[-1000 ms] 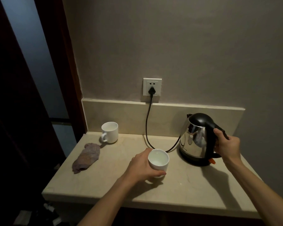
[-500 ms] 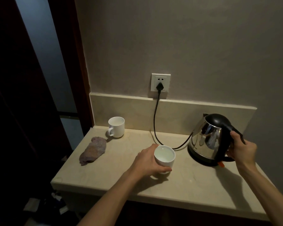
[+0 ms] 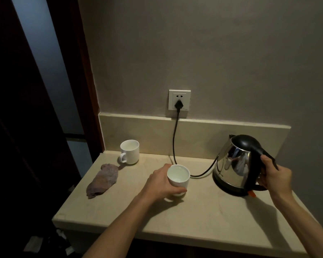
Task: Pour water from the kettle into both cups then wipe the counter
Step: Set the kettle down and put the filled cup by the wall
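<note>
Cloth (image 3: 103,180), far cup (image 3: 130,151): set at counter (image 3: 203,216) left, untouched. Near cup (image 3: 178,176): held at centre, left hand (image 3: 161,184) grip clamped round it. Kettle (image 3: 235,162): seated upright on its base to the cup's right (spout turned cupward), handle clasped by right hand (image 3: 275,176).

On the table (image 3: 203,216), the kettle (image 3: 235,164) stands at the right, one cup (image 3: 178,178) sits in the middle in front of the cord (image 3: 174,144), the other cup (image 3: 130,151) stands at the back left, and the cloth (image 3: 103,178) lies just in front of it.
</note>
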Action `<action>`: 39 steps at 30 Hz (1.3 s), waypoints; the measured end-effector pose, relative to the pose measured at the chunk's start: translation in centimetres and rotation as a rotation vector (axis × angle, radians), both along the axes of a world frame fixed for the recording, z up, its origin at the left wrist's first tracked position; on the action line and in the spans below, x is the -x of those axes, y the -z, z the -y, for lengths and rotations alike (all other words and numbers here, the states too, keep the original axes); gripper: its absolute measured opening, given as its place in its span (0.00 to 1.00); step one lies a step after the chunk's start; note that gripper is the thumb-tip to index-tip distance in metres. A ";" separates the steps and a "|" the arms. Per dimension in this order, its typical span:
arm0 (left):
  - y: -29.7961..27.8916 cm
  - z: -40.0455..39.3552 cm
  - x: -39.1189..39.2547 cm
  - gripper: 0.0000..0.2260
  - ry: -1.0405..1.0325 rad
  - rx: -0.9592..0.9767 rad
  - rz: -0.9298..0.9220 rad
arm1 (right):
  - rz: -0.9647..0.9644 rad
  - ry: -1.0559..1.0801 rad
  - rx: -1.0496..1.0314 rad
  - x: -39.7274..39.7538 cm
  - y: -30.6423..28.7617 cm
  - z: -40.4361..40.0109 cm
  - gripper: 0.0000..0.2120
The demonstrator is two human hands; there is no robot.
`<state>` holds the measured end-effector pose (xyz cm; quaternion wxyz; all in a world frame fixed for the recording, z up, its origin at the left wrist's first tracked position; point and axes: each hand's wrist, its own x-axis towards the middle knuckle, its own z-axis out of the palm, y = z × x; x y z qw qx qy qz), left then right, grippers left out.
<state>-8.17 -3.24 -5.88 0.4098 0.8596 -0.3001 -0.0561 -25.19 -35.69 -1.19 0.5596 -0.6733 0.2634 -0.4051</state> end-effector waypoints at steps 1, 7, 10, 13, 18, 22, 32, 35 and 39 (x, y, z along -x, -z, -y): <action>0.0 0.0 -0.5 0.37 -0.018 -0.004 0.016 | -0.003 -0.003 0.002 0.0 0.0 -0.1 0.30; -0.1 0.5 -3.7 0.38 -0.055 -0.017 0.020 | 0.033 -0.021 -0.006 -0.1 0.0 0.0 0.22; -0.2 0.7 -5.3 0.39 -0.056 -0.006 0.005 | 0.054 -0.038 -0.004 -0.2 0.1 -0.1 0.21; -0.2 0.9 -6.6 0.40 -0.067 -0.005 0.009 | 0.062 -0.037 -0.003 -0.3 0.2 0.0 0.20; -0.5 1.2 -8.4 0.41 -0.115 0.008 0.016 | 0.073 -0.032 -0.023 -0.4 0.2 0.1 0.19; -0.6 1.5 -9.6 0.39 -0.134 0.023 0.005 | 0.068 -0.034 -0.021 -0.3 0.1 0.0 0.21; -0.6 2.1 -10.8 0.36 -0.168 -0.004 0.011 | 0.040 -0.035 0.000 -0.1 -0.2 -0.4 0.22; -0.8 2.2 -10.7 0.37 -0.179 -0.022 0.009 | 0.039 -0.042 0.005 -0.1 -0.2 -0.5 0.22; -1.1 2.2 -10.4 0.38 -0.191 -0.056 0.013 | 0.033 -0.041 0.013 0.0 -0.2 -0.5 0.22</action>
